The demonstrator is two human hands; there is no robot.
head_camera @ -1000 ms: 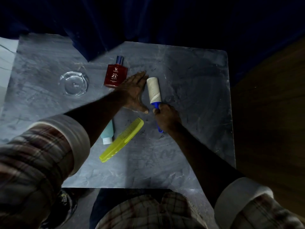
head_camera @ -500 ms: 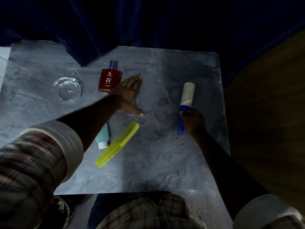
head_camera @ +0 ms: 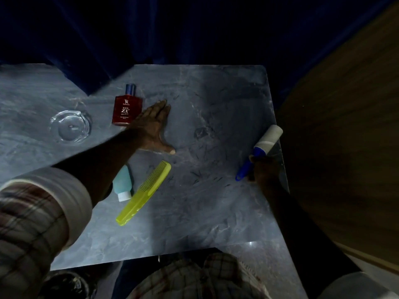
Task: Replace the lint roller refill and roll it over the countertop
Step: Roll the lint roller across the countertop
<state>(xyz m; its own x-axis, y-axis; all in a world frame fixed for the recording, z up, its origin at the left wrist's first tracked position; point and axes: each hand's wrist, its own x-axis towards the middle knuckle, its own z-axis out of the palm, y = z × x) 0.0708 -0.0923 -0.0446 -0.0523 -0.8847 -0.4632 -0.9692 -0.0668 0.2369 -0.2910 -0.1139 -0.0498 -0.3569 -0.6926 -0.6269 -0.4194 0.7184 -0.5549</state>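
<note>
Rolling the lint roller (head_camera: 260,151) at the right edge of the table (head_camera: 205,212).

The right hand (head_camera: 260,169) is closed around the blue handle; the roll lies at the table rim, w/ its tip maybe past the edge, the light is poor. The left hand (head_camera: 153,128) is flat, fingers spread, pressing the table beside the red bottle (head_camera: 127,108). Advice: keep the roll flat, even pressure, turn back inward before it drops off the edge, and avoid the comb (head_camera: 144,192).

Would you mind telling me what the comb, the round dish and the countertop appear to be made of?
The comb looks like translucent yellow-green plastic: light glows through its glossy body. The round dish seems to be clear glass, with the counter visible through it and bright rim highlights. The countertop looks like polished grey marble or a marble-look laminate, judging by its pale veins and soft sheen; the picture cannot settle which.
</note>
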